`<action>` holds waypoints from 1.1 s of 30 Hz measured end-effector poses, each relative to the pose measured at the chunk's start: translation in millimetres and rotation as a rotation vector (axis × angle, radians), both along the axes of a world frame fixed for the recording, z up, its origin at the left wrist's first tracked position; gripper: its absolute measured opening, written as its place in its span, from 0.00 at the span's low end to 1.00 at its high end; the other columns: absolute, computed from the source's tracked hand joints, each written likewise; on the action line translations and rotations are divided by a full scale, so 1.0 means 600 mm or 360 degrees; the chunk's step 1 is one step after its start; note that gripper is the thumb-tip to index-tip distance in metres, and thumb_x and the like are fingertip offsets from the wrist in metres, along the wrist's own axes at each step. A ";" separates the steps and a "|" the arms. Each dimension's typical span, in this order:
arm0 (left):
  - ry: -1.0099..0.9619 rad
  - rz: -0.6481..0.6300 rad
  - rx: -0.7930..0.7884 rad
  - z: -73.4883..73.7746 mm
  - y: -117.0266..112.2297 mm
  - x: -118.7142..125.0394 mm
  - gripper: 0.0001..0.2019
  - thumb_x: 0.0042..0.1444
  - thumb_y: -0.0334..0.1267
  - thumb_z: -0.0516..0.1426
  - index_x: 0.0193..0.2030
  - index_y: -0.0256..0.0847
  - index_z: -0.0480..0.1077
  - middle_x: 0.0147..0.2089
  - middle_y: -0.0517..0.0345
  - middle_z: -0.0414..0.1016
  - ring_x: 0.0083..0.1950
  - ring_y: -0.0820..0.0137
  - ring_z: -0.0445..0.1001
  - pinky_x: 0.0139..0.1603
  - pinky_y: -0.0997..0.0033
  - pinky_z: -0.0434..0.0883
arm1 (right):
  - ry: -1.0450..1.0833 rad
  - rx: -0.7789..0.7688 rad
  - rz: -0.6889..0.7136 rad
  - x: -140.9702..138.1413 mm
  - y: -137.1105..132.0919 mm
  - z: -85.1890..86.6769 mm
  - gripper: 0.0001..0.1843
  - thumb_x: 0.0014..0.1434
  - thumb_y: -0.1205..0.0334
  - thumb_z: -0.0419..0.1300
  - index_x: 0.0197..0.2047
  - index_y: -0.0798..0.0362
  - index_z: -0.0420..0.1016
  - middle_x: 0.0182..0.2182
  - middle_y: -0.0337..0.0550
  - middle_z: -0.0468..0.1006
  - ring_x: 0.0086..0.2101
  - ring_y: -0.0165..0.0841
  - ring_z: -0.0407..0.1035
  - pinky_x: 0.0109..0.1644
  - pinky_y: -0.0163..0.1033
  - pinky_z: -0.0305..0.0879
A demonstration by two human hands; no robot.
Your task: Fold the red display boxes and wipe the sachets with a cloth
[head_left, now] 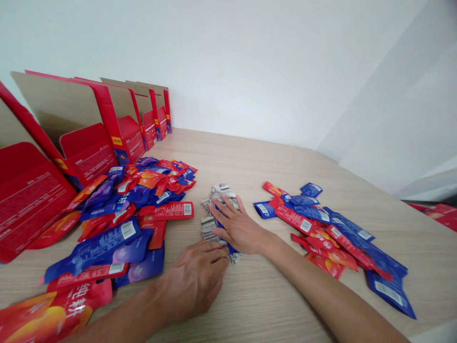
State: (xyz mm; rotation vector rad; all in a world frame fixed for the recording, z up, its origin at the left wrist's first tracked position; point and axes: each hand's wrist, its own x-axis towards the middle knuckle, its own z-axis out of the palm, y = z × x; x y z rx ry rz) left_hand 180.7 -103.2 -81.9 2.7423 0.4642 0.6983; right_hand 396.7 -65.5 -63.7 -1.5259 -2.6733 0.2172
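Note:
In the middle of the table lies a stack of sachets (210, 227), whose visible ends carry black-and-white barcode stripes, with a little blue showing. My right hand (235, 224) rests flat on top of it, fingers spread. Close to the stack's near end is my left hand (196, 274), curled closed with its knuckles up; its fingertips are hidden, so what it holds cannot be seen. To the left spreads a large pile of red and blue sachets (174, 211). Beyond my right wrist lies a smaller group of red and blue sachets (303, 219).
Open red cardboard boxes (87, 150) stand in a row along the left side, their flaps folded out toward the large pile. Behind the wooden table (228, 152) rises a white wall. Something red (437, 212) shows past the table's right edge.

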 end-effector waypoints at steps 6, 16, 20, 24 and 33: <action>-0.0031 0.0009 0.0060 -0.002 -0.004 -0.001 0.12 0.67 0.28 0.53 0.51 0.36 0.75 0.53 0.48 0.83 0.57 0.59 0.80 0.62 0.55 0.76 | -0.0047 -0.0107 -0.0153 0.011 0.015 0.002 0.39 0.77 0.45 0.43 0.82 0.56 0.40 0.79 0.56 0.35 0.77 0.52 0.25 0.75 0.73 0.24; -0.0047 0.0006 0.0121 -0.008 0.000 -0.002 0.11 0.66 0.28 0.54 0.50 0.38 0.75 0.54 0.46 0.83 0.57 0.58 0.80 0.63 0.54 0.77 | 0.0123 -0.0211 -0.0264 0.023 0.021 0.010 0.38 0.73 0.59 0.46 0.79 0.73 0.45 0.78 0.69 0.39 0.77 0.51 0.32 0.79 0.58 0.42; -0.0034 0.0028 0.0102 -0.006 0.001 -0.003 0.12 0.67 0.28 0.53 0.51 0.38 0.76 0.54 0.47 0.83 0.57 0.58 0.80 0.62 0.52 0.77 | 0.0200 -0.0166 -0.0385 0.031 0.003 0.017 0.41 0.72 0.52 0.52 0.78 0.70 0.50 0.76 0.67 0.52 0.76 0.49 0.42 0.78 0.54 0.49; -0.0020 0.0034 0.0078 -0.004 0.001 -0.002 0.11 0.67 0.27 0.52 0.49 0.38 0.75 0.54 0.48 0.83 0.57 0.58 0.80 0.62 0.52 0.76 | 0.0155 -0.0151 -0.0476 0.021 -0.018 0.028 0.46 0.67 0.45 0.58 0.77 0.68 0.52 0.75 0.69 0.55 0.75 0.53 0.48 0.76 0.52 0.55; -0.0024 0.0005 0.0025 0.000 0.000 0.001 0.11 0.65 0.26 0.54 0.49 0.40 0.74 0.54 0.50 0.82 0.58 0.59 0.78 0.63 0.55 0.74 | -0.0098 0.0044 -0.0612 0.010 -0.025 0.067 0.30 0.65 0.72 0.50 0.69 0.62 0.64 0.55 0.65 0.81 0.49 0.49 0.80 0.51 0.45 0.72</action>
